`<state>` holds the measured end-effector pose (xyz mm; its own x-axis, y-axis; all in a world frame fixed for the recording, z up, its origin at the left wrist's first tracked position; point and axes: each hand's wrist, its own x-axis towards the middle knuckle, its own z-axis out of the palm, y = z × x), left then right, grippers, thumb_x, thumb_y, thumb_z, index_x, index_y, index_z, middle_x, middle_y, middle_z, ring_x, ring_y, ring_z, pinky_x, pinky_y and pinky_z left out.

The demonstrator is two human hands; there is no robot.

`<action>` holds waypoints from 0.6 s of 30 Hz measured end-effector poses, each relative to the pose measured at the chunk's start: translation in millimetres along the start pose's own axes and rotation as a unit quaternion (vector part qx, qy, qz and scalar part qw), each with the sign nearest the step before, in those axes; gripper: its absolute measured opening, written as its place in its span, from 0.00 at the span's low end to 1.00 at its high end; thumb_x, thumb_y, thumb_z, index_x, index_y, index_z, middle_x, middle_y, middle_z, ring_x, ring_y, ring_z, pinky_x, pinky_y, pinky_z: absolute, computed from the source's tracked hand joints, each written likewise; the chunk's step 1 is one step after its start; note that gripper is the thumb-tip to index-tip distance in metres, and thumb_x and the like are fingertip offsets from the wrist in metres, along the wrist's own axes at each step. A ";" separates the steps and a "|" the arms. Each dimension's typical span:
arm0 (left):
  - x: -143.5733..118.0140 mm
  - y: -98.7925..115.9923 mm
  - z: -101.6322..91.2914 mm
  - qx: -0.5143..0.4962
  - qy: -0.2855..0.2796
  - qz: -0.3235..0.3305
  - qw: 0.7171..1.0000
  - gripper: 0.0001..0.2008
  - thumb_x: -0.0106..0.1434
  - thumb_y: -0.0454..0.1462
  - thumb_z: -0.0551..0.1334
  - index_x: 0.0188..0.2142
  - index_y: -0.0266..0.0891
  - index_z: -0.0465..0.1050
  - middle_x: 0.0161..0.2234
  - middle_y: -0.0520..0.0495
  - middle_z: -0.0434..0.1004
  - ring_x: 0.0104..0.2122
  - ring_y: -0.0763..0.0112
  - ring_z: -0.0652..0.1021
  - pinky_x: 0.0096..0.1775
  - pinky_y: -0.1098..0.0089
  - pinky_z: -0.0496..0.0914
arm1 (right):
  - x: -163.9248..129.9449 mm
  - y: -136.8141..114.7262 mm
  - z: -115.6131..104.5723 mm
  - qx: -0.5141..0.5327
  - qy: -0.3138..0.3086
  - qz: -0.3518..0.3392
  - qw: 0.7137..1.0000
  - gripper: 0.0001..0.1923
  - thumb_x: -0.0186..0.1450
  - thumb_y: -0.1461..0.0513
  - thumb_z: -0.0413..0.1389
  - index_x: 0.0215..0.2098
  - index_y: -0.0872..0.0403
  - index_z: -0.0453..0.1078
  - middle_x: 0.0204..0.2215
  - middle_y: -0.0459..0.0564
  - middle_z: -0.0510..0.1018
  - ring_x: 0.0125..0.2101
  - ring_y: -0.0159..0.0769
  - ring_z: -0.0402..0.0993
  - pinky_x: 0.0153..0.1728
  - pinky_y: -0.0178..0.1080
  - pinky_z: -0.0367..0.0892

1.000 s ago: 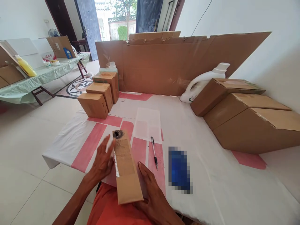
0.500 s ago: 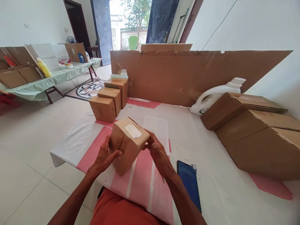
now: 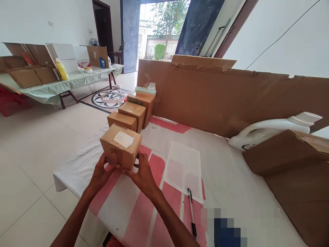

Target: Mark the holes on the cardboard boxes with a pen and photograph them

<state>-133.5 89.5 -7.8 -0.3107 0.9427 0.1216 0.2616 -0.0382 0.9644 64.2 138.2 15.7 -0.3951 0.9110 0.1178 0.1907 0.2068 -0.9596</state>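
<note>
Head camera looks across the table [image 3: 231, 178], draped in its white and pink cloth, with the tall cardboard sheet [image 3: 231, 99] standing along the far edge. Big brown cartons [image 3: 295, 175] crowd the right side, and a white jug [image 3: 267, 132] lies on its side behind them. Now the change: a second ago the small taped box [image 3: 120, 145] was lying flat near the table's front edge under the hands; half a second ago it was tipped up in mid-air; now it stands upright further out, toward the left of the table, just in front of the row of three similar boxes [image 3: 133, 111]. By my reading it is being lined up as the next one in that row. Left hand [image 3: 101, 171] clasps its near left corner, fingers wrapped on the cardboard; right hand [image 3: 142, 173] presses the near right side, thumb up against the face. Both grip firmly. A sheet of paper [image 3: 185, 169] lies to the right, a pen [image 3: 191, 212] nearer still.
</note>
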 end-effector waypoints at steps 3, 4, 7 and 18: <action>47.0 -11.8 -13.0 -0.018 0.016 0.006 1.000 0.29 0.59 0.50 0.71 0.56 0.43 0.69 0.54 0.41 0.79 0.54 0.52 0.80 0.57 0.51 0.73 | 52.6 8.6 21.9 -0.019 0.019 -0.017 0.999 0.38 0.62 0.59 0.66 0.68 0.50 0.60 0.55 0.57 0.66 0.57 0.52 0.68 0.57 0.56 0.73; 59.4 -16.5 -15.7 -0.022 0.020 0.007 1.000 0.30 0.59 0.51 0.71 0.56 0.43 0.69 0.55 0.41 0.79 0.55 0.52 0.80 0.57 0.51 0.74 | 65.1 12.6 28.9 -0.026 0.027 -0.018 0.999 0.39 0.63 0.60 0.65 0.69 0.51 0.59 0.56 0.59 0.66 0.58 0.54 0.68 0.58 0.58 0.72; 85.0 -29.7 -19.3 -0.026 0.028 0.008 0.999 0.31 0.56 0.51 0.73 0.54 0.43 0.69 0.54 0.41 0.80 0.54 0.51 0.80 0.57 0.51 0.74 | 86.6 24.1 44.3 -0.043 0.034 -0.020 0.998 0.39 0.65 0.63 0.62 0.72 0.51 0.55 0.59 0.62 0.65 0.61 0.57 0.66 0.60 0.61 0.69; 107.4 -25.8 -25.4 0.049 0.046 0.045 0.997 0.23 0.69 0.48 0.68 0.56 0.37 0.72 0.50 0.41 0.79 0.47 0.59 0.82 0.48 0.56 0.80 | 94.4 -4.9 41.5 -0.129 0.011 -0.020 0.991 0.21 0.74 0.59 0.59 0.64 0.53 0.68 0.58 0.58 0.74 0.54 0.49 0.76 0.54 0.56 0.75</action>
<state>-196.8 183.3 -13.7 -0.3640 0.9021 0.2320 0.3786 -0.0843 0.9217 -11.3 208.4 21.0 -0.3877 0.9075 0.1620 0.3998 0.3239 -0.8575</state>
